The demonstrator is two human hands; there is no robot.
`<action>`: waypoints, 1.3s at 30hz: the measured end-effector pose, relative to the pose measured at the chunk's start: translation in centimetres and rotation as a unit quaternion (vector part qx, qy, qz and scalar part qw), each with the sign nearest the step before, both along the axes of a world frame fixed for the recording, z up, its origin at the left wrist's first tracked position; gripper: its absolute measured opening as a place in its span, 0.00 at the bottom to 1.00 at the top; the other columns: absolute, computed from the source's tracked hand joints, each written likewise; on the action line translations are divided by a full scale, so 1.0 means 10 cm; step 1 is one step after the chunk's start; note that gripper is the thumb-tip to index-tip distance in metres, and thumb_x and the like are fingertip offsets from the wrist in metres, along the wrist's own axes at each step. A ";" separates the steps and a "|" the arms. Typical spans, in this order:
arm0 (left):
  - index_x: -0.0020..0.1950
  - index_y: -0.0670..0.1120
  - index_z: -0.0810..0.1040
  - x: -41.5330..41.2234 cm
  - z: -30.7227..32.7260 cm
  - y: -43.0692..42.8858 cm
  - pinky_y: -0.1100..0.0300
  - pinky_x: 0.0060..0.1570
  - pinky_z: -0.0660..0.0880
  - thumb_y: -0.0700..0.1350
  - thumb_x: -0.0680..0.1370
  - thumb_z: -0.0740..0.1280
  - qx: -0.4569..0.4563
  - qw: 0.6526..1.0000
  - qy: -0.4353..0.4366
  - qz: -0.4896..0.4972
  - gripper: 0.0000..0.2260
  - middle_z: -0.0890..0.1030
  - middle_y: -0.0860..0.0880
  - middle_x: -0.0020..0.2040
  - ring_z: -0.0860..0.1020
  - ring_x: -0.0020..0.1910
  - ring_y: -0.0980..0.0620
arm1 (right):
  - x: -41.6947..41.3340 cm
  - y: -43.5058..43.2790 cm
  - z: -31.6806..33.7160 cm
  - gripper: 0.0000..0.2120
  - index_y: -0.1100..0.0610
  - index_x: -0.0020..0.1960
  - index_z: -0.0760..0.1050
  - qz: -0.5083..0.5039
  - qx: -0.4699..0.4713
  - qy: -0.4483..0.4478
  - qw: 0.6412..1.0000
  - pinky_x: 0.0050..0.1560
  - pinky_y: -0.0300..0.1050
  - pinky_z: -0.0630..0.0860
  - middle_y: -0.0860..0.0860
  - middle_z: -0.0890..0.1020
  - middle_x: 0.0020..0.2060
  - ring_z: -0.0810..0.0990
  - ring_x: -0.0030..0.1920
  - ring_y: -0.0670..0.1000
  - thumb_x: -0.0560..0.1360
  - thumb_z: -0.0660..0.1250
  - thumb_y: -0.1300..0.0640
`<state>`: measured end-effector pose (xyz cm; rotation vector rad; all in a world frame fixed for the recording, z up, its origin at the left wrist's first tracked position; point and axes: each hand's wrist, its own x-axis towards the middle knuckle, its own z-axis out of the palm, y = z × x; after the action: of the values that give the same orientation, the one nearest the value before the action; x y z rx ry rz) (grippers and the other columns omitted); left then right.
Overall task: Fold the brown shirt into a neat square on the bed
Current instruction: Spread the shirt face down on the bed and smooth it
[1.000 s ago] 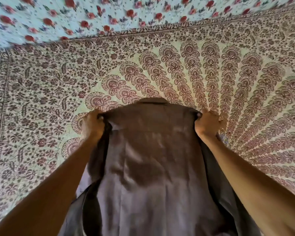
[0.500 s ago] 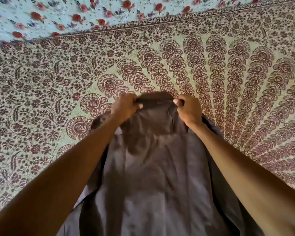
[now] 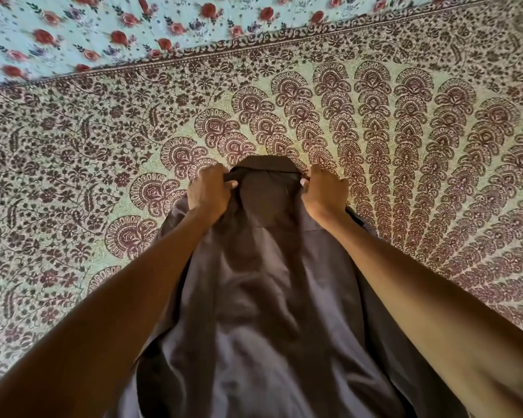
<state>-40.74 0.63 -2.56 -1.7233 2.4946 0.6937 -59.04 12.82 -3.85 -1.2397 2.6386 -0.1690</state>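
Observation:
The brown shirt (image 3: 254,297) hangs and drapes lengthwise from its collar down to the bottom of the view, over the patterned bed cover (image 3: 73,176). My left hand (image 3: 209,194) grips the shirt's top edge just left of the collar. My right hand (image 3: 323,191) grips the top edge just right of the collar. The dark collar peeks up between the two hands. The shirt's lower part and sides run out of frame under my forearms.
The bed cover has a maroon paisley fan print on pale green. A light blue sheet with red roses (image 3: 103,34) lies beyond its far border at the top of the view.
A second ago my hands held the shirt wide apart at the shoulders. They moved inward to either side of the collar, and the shirt's top now bunches narrowly between them.

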 end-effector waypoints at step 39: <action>0.77 0.62 0.42 -0.62 -0.43 1.17 0.31 0.69 0.36 0.74 0.69 0.59 0.027 0.980 -0.048 -0.193 0.43 0.35 0.58 0.78 0.34 0.77 0.44 | -1.03 1.38 0.08 0.17 0.56 0.60 0.71 -0.102 0.000 0.148 0.984 0.57 0.55 0.69 0.55 0.78 0.54 0.73 0.57 0.58 0.74 0.68 0.52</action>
<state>-46.96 12.35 -6.87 -1.1683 2.6010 0.6180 -69.35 26.64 -3.10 -1.0649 3.0202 -0.0168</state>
